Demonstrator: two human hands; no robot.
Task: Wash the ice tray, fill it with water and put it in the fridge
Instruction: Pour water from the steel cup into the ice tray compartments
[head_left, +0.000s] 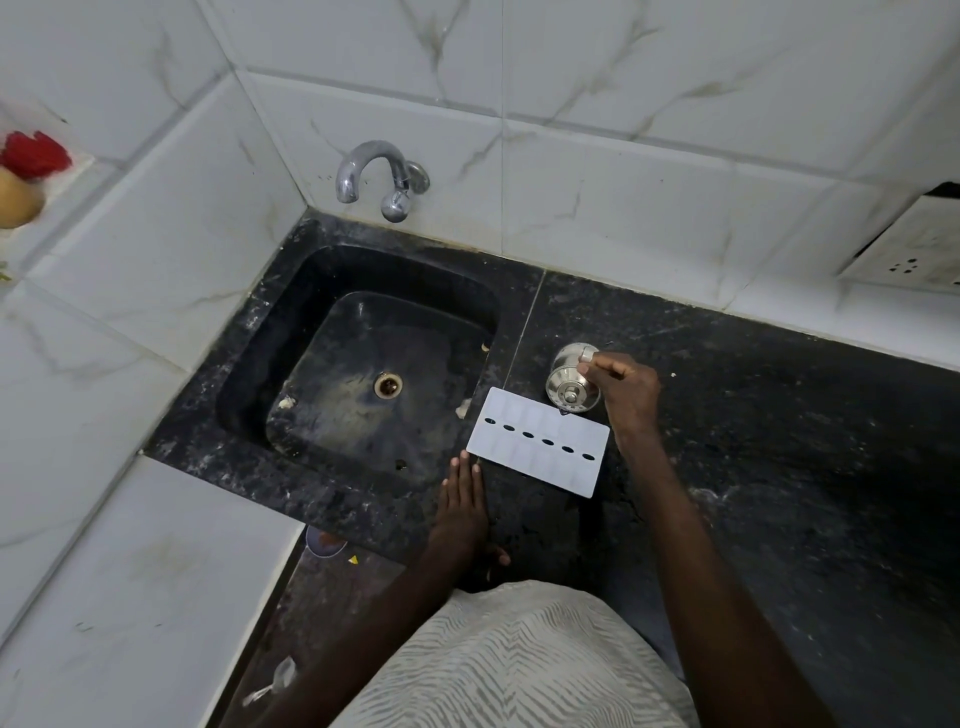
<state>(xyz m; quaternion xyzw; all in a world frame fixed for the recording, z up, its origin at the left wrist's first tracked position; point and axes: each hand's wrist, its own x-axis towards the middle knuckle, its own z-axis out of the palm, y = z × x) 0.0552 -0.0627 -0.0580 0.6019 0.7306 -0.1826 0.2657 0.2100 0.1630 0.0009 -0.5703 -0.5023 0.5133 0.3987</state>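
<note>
While the black stone tabletop (779, 447) runs from the tiled left wall across to the right, a red thing (35, 153) and a yellowish thing (18, 202) sit on a white ledge at the far left, cut off by the frame. A chrome tap (374, 174) comes out of the wall above the tabletop's back left corner, and no water shows at its spout. Below it the black sink (291, 322) is sunk into the left end of the tabletop, with its round drain (388, 385) uncovered and pale specks on its floor.

At the front edge, just right of the sink, the left grip (462, 504) lies flat on the stone, open, fingers straight and together, holding nothing. Its fingertips (464, 462) point at the near left corner of the ice tray (535, 460), very close to it; I cannot tell if they touch.

That white tray lies flat on the tabletop beside the sink's right rim, turned at a slant, with a row of six dark ovals along its middle.

Just behind the tray's far right corner sits a steel strainer (569, 387) with a knob at its centre. The right grip (626, 392) is closed on it, curled fingers pinching its far right rim.

A white socket plate (904, 249) hangs on the right wall.
</note>
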